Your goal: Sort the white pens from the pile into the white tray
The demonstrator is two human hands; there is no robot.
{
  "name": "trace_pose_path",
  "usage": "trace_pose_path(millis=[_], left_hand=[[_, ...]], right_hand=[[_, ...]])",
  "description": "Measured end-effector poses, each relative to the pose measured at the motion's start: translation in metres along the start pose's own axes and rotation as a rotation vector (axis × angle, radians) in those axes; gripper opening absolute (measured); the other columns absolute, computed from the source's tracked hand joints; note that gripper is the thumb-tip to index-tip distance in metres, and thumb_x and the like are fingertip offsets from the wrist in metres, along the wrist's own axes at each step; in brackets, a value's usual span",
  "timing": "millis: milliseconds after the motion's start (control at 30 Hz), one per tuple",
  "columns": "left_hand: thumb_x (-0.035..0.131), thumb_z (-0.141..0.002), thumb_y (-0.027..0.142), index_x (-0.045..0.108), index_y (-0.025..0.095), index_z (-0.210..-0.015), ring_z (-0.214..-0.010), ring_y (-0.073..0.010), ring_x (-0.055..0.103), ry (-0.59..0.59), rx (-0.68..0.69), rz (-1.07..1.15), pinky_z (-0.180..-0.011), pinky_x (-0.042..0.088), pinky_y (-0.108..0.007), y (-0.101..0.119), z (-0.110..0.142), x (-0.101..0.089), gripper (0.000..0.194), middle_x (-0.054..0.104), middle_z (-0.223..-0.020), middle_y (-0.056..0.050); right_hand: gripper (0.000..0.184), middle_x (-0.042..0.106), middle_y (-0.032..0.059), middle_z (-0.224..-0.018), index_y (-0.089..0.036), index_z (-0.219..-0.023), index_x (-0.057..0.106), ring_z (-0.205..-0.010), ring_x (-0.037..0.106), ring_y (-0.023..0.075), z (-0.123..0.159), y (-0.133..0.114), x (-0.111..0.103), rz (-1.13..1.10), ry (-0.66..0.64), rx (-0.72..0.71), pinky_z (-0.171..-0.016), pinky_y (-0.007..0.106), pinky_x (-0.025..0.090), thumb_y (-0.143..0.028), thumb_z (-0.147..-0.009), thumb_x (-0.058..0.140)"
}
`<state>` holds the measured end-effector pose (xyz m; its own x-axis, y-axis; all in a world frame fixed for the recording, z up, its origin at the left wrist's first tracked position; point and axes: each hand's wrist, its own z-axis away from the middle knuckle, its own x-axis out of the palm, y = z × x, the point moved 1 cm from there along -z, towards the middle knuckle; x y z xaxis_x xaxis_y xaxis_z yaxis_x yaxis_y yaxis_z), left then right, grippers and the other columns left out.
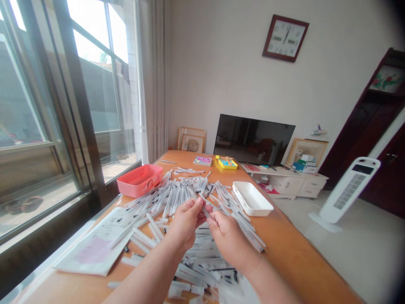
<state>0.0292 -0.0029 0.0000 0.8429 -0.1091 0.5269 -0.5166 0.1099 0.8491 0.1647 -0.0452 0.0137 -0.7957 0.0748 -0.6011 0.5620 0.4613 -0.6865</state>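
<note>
Your left grip (pixel 186 221) and right grip (pixel 228 238) are both closed, fingertips pinched on one slim white pen (pixel 204 207) held up between them, clear of the heap of white pens (pixel 202 257) spread beneath and ahead of your hands. A pen this thin, held only at the fingertips, could twist or slip if your pressure eases or your hands pull unevenly, and if it dropped it would be hard to tell from the others. Your forearms pass low over the near part of the heap, so a careless shift could sweep pens toward the near edge of the desk (pixel 303 257). To the left, a printed paper sheet (pixel 95 249) lies under or against some of the pens, and tugging it would drag them along. Just right of the heap, a white plastic tray (pixel 252 198) sits close enough to be nudged by a wide reach or by sliding pens. Beyond the heap on the left, a coral-red plastic box (pixel 139 180) stands near the window side of the desk, where a hurried reach could knock it. Farther on, a yellow box (pixel 226 164) sits at the far end of the desk, well away from your hands.
</note>
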Motion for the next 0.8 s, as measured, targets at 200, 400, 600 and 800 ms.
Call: trace_pose_path(millis=[200,400,600,800], left_hand=[[0.067,-0.087,0.032,0.059,0.016,-0.085,-0.067,-0.0147,0.069,0.269,0.141,0.136,-0.062,0.055,-0.024,0.026,-0.015,-0.029,0.018,0.069,-0.075,-0.006],[0.07,-0.084,0.036,0.063,0.016,-0.098,-0.077,-0.0167,0.07,0.138,0.106,0.091,-0.071,0.056,-0.028,0.028,-0.015,-0.031,0.025,0.071,-0.086,-0.009],[0.071,-0.079,0.048,0.07,0.016,-0.096,-0.074,-0.0154,0.062,0.062,0.231,-0.33,-0.072,0.049,-0.026,0.017,-0.011,-0.021,0.035,0.07,-0.079,-0.005],[0.074,-0.075,0.043,0.073,0.024,-0.078,-0.074,-0.0207,0.062,-0.044,0.412,-0.67,-0.069,0.045,-0.025,0.008,-0.001,-0.012,0.019,0.068,-0.071,-0.002]], right_hand=[[0.017,0.064,0.0016,-0.073,-0.021,-0.082,0.057,-0.069,0.058,0.0169,0.012,-0.004,0.001,0.213,0.02,0.054,-0.064,0.026,0.037,-0.023,-0.095,0.047],[0.014,0.068,0.0035,-0.079,-0.021,-0.093,0.066,-0.071,0.06,0.0181,0.005,0.018,0.003,0.233,0.045,0.059,-0.064,0.025,0.039,-0.028,-0.091,0.055],[0.022,0.068,0.0031,-0.081,-0.022,-0.096,0.067,-0.074,0.06,0.0186,0.006,0.029,-0.005,0.129,0.118,0.078,-0.066,0.027,0.04,-0.034,-0.095,0.048],[0.029,0.059,-0.0004,-0.069,-0.021,-0.084,0.058,-0.064,0.052,0.0156,0.002,0.026,-0.02,-0.152,0.255,0.155,-0.063,0.027,0.041,-0.044,-0.097,0.047]])
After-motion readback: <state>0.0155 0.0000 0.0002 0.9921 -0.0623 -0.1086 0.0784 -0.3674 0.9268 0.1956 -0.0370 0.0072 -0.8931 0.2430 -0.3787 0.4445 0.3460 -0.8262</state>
